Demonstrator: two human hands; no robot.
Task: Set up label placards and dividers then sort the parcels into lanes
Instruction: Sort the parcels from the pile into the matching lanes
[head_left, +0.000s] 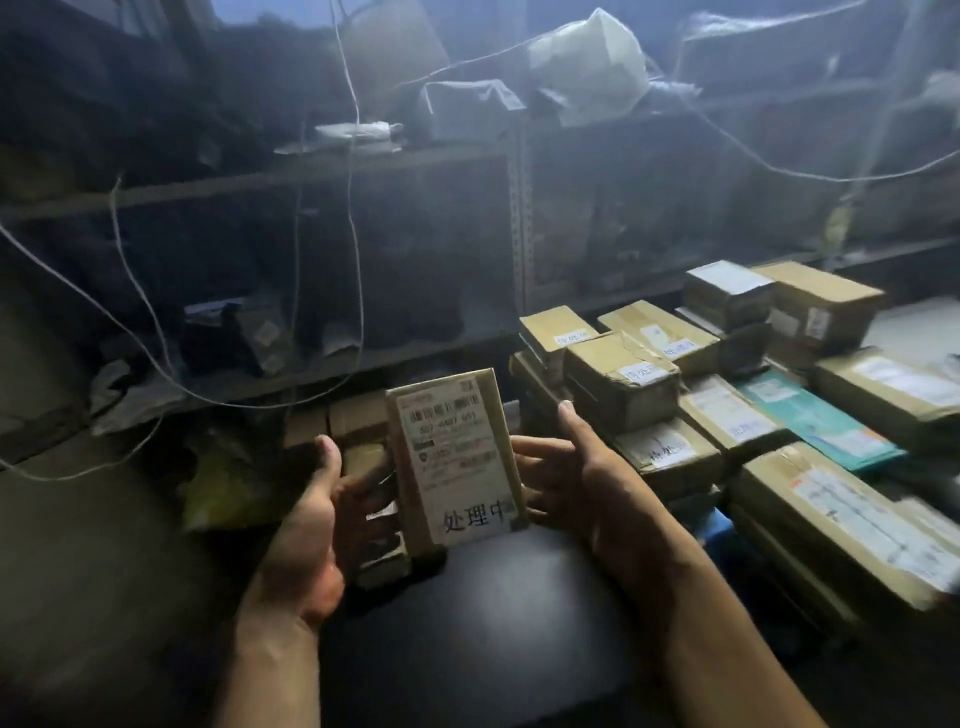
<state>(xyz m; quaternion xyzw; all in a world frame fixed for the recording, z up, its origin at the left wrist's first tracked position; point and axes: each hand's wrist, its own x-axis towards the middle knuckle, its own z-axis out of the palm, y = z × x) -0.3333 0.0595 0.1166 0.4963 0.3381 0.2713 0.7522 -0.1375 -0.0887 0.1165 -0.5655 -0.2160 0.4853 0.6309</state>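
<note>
A slim cardboard parcel stands upright on the dark table. It carries a white shipping label, and a white slip with handwritten characters sits at its lower end. My left hand is at its left side, thumb up, with relaxed fingers reaching to the parcel's left edge. My right hand flanks the right side, and its straight fingertips touch the right edge. Neither hand curls round the parcel.
Several brown parcels with handwritten slips and a teal mailer are stacked at the right. Small brown boxes sit behind and left of the upright parcel. Metal shelving with hanging cords and bags stands behind the table.
</note>
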